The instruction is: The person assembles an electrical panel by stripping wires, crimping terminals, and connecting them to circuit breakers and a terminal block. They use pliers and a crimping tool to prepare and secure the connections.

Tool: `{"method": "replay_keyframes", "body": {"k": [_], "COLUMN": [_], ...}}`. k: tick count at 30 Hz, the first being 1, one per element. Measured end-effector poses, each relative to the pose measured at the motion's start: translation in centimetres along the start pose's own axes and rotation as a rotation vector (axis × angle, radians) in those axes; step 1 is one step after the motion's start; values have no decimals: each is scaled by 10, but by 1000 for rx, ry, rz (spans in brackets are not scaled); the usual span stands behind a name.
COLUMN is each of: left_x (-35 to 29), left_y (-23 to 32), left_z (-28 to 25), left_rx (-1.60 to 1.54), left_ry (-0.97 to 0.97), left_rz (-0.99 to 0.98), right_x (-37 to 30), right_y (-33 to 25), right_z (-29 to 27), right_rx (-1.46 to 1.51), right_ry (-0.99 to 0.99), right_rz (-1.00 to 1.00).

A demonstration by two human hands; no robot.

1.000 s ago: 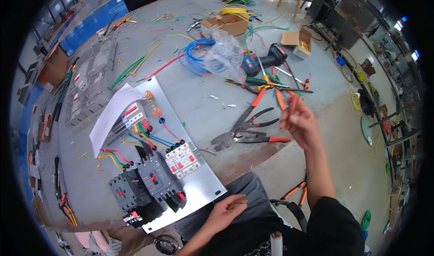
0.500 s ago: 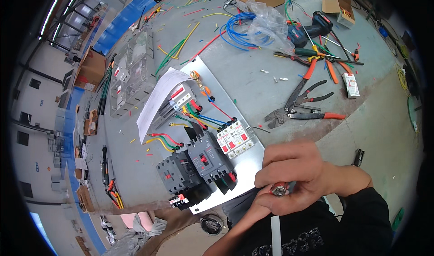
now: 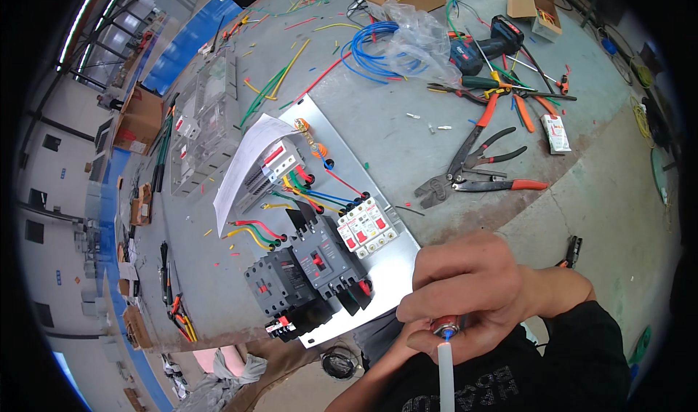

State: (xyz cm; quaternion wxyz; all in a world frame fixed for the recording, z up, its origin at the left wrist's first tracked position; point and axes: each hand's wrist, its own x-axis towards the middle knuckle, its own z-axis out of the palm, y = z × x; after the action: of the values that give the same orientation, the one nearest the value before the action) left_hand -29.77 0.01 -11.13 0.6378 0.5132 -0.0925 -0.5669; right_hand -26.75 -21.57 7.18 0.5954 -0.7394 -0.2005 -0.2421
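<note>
Lighting grip: my right hand (image 3: pixel 469 281) closes round the red lighter (image 3: pixel 440 323), its flame (image 3: pixel 448 333) at the white stick's (image 3: pixel 446 379) tip — best kept steady, fingers clear; my left hand's (image 3: pixel 401 341) pose, mostly hidden, I cannot tell.

This is an electrical workshop: breakers (image 3: pixel 320 256), pliers (image 3: pixel 474 157), a drill (image 3: pixel 465 57), blue wire (image 3: pixel 356 51) and scattered offcuts (image 3: pixel 299 23) lie on a grey bench (image 3: pixel 389 157).
</note>
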Motion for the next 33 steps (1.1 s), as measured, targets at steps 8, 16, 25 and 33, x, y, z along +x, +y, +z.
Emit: {"method": "replay_keyframes", "body": {"k": [8,16,25,33], "left_x": [0,10,15,8], "left_y": [-2,-11,-15,19], "left_z": [-4,-7,-8,6], "left_rx": [-21,138,150,277], "left_ry": [-10,9,-9,35], "left_rz": [-10,-45,-25,102], "right_x": [0,-17,-101,-99], "right_y": [1,18,115,143], "right_z": [1,-20,-218,-234], "right_rx": [-10,-277,-1131,-1341], "right_ry": [-18,-101,508,504], "right_rz": [-8,421,900,538]}}
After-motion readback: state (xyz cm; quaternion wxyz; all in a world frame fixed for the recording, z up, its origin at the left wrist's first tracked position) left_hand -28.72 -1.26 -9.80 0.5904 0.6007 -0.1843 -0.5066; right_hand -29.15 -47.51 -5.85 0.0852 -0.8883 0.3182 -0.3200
